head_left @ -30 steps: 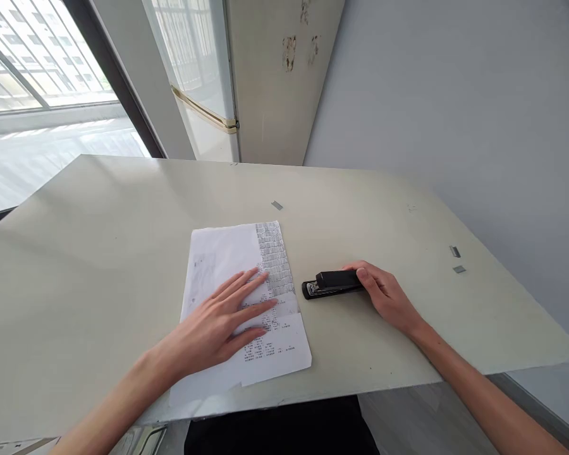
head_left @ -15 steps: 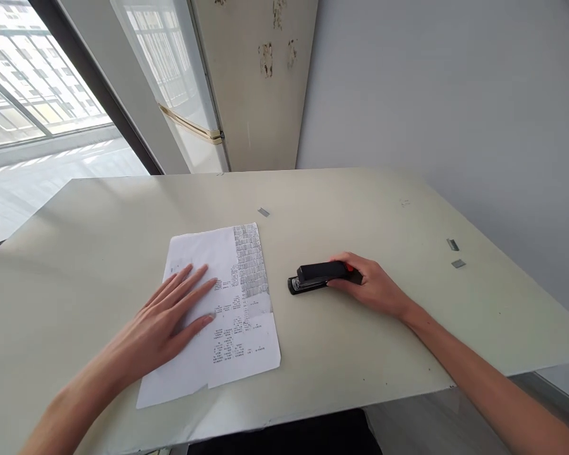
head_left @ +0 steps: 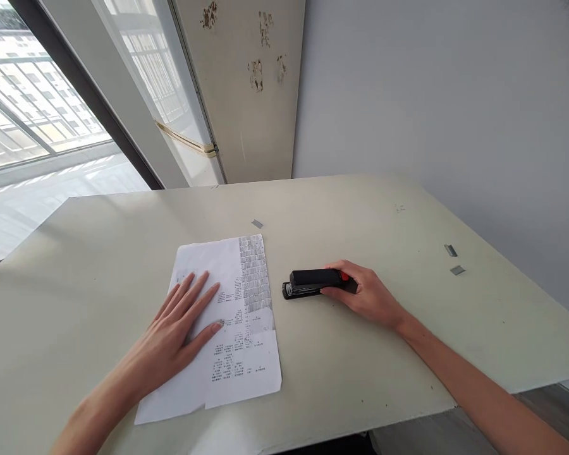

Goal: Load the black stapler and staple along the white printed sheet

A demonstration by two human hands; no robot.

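Printed paper sheets (head_left: 246,385) lie on the table, with dense rows of staples or stripe-like marks along their upper right part; I cannot tell which. My left hand (head_left: 183,328) rests flat on the left half of the paper, fingers spread. To the right of the paper, my right hand (head_left: 367,294) grips the rear end of a black stapler (head_left: 313,279) with a red patch near its back. The stapler sits on the table, its front end pointing at the paper, a small gap between them.
The pale table (head_left: 341,366) has an angled right edge beside a grey wall (head_left: 408,82). Small strips of staples (head_left: 450,250) lie at the right, and another staple strip (head_left: 256,224) lies behind the paper. A fridge (head_left: 246,120) stands beyond the table, near a window (head_left: 33,95).
The camera view has shifted slightly. The paper's top edge has turned a little to the right under my left hand. My right hand keeps its hold on the stapler.
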